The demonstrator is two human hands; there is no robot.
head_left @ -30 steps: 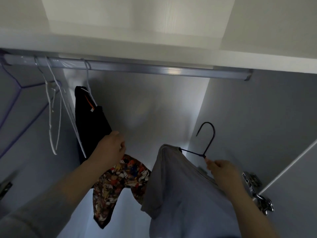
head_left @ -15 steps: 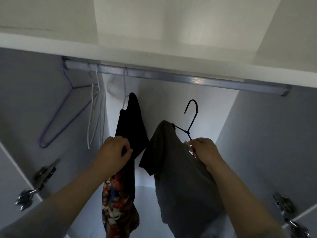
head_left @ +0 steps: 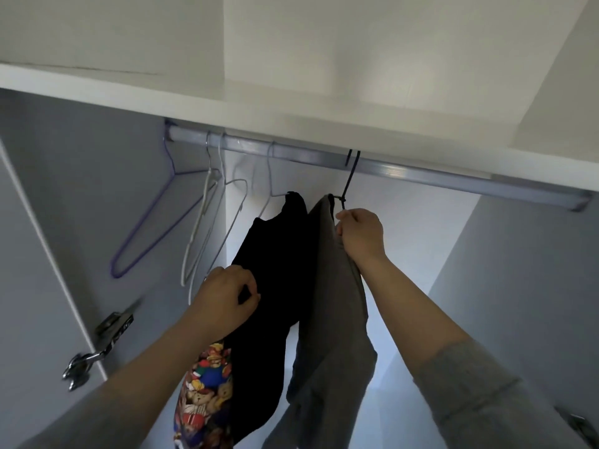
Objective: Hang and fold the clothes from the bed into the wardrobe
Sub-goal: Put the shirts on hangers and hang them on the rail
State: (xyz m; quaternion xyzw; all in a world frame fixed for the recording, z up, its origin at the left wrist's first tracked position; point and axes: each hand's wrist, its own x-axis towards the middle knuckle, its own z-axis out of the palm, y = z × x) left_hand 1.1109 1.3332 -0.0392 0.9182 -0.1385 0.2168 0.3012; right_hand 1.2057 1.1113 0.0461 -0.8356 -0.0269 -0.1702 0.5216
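Inside a white wardrobe [head_left: 518,286], the right hand [head_left: 359,234] pinches the neck of a black wire hanger [head_left: 351,171] bearing a grey T-shirt [head_left: 330,303] — hook over the silver rail [head_left: 421,171]. The left hand [head_left: 223,299] grips a hung black printed garment [head_left: 275,270] aside; release only once the hook seats.

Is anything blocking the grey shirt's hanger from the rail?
Nothing visible does. The black hanger is already hooked over the rail, right of the black garment, which the left hand grips. The right hand holds the hanger's neck.
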